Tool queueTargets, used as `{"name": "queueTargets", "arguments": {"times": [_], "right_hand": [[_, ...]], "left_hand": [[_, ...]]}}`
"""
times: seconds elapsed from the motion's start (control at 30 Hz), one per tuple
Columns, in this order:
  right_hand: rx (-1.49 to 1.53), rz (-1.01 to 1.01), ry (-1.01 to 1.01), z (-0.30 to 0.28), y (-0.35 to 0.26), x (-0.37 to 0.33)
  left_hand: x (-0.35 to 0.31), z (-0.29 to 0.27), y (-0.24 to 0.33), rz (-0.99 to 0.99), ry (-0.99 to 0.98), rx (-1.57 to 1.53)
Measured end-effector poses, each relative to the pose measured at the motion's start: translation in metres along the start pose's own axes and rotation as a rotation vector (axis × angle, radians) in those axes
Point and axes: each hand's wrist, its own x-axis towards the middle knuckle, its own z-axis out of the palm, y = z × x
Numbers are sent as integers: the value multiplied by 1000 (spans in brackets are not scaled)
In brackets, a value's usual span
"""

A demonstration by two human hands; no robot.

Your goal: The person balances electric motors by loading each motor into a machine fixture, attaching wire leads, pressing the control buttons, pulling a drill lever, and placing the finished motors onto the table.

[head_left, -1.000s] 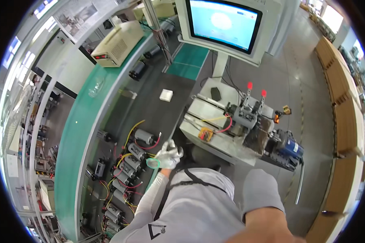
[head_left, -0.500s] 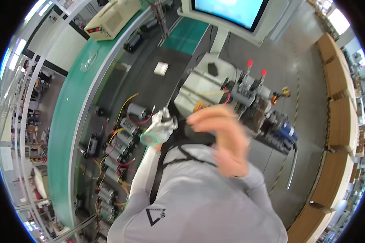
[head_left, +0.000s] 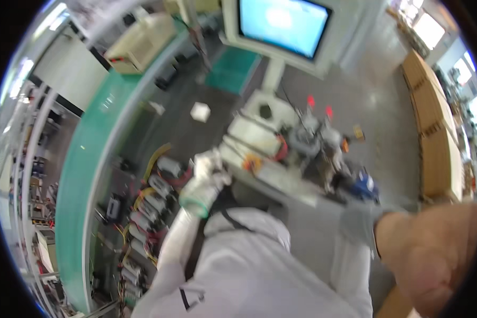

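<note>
My left hand [head_left: 205, 177] wears a white glove with a green cuff. Its fingers are loosely bent and apart, with nothing visible in them. It is nearest to a row of grey cylindrical motors [head_left: 159, 185] with yellow and red wires, lying on the dark bench left of it. My right hand [head_left: 434, 254] is bare and raised close to the camera at the right rim. Blur and the picture's edge hide its fingers. Ahead of my body stands a fixture [head_left: 307, 140] with two red-knobbed levers and a blue cylindrical part [head_left: 363, 185].
A monitor [head_left: 283, 24] stands above a pale machine top [head_left: 249, 140]. A green strip [head_left: 82, 185] with a metal edge runs along the left, with a beige instrument box [head_left: 143, 45] on it. A small white block [head_left: 200, 112] lies on the bench. Cardboard boxes [head_left: 434, 122] line the right.
My right hand has swung from in front of my chest to the far right, close to the camera. The gloved left hand stays near the motors. The whole view has shifted and blurred.
</note>
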Motion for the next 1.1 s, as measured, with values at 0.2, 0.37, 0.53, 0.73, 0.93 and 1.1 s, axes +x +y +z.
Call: {"name": "queueTargets", "arguments": {"times": [0.2,0.37,0.53,0.73,0.93,1.1], "right_hand": [[-91,-47,-16,2,-8,7],[-533,8,-43,-14,19,-48],[-401,1095,-415,-42,87,-266],[30,1437,-516,-53,88,-347],[-133,1352,-351,-43,100,-334],[-132,1019,-343,-43,109,-326]], "left_hand": [[-14,70,12,-855,208,-1150],[-15,92,-2,-1072,4,-1112],[38,53,-8,-1210,67,-1523],[53,48,-37,-1465,362,-1919],[49,67,-40,-1705,325,-2406],[23,79,-29,-1727,336,-2446]]}}
